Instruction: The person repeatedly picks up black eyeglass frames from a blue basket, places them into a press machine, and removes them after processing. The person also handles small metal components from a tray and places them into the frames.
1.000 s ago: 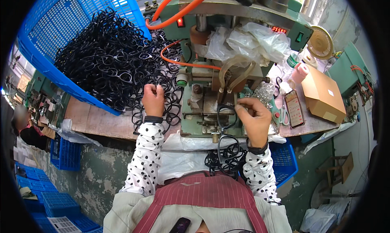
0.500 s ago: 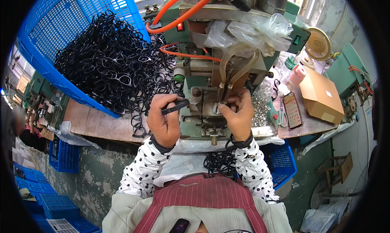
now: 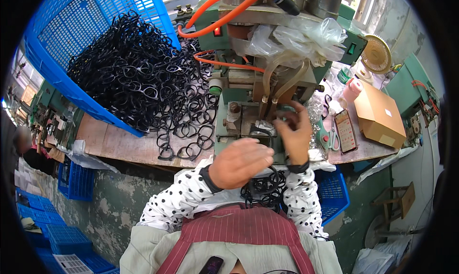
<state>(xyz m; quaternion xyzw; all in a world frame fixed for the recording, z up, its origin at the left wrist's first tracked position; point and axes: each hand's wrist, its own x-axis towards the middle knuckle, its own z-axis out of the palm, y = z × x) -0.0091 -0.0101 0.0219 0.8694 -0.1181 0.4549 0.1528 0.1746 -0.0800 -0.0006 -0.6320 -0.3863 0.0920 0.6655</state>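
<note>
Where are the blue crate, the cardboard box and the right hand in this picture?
blue crate (image 3: 62, 40), head view, on its mesh wall.
cardboard box (image 3: 377, 114), head view, on its top face.
right hand (image 3: 295, 133), head view, on the middle of the hand.

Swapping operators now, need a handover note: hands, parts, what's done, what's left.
Left hand: raised in front of the green metal press machine, blurred; cannot tell if it holds anything.
Right hand: up at the machine's front, fingers curled near the fixture; grip unclear.
Unprocessed black plastic eyeglass frames spill from the tilted blue plastic crate onto the wooden bench.
Smaller bunch of black frames sits at the lap.
Left: most of the pile.
</note>
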